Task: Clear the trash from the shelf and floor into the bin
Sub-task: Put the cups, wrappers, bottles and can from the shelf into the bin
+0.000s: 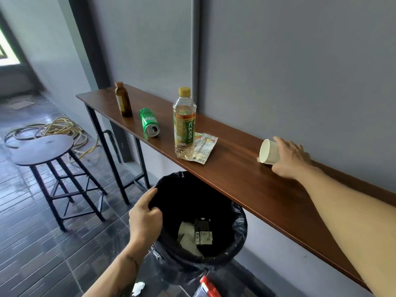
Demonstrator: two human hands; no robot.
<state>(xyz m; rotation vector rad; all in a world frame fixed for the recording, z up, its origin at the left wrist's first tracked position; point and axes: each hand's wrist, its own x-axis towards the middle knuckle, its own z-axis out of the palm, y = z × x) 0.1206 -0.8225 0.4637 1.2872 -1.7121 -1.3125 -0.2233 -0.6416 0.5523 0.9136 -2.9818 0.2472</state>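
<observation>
A long wooden shelf (246, 174) runs along the grey wall. On it stand a brown glass bottle (123, 99) and a clear plastic bottle (184, 123) with a yellow cap; a green can (149, 123) lies on its side and a flat sachet (203, 147) lies by the plastic bottle. My right hand (293, 158) is closed around a white paper cup (269, 152) lying tipped on the shelf. My left hand (145, 217) grips the rim of the black-lined bin (235, 236), which stands under the shelf with some wrappers inside.
A round stool (42, 150) stands on the tiled floor to the left, with a coiled hose (57, 127) behind it. A crumpled white tissue (138, 288) and a red-and-clear packet (209, 287) lie on the floor near the bin.
</observation>
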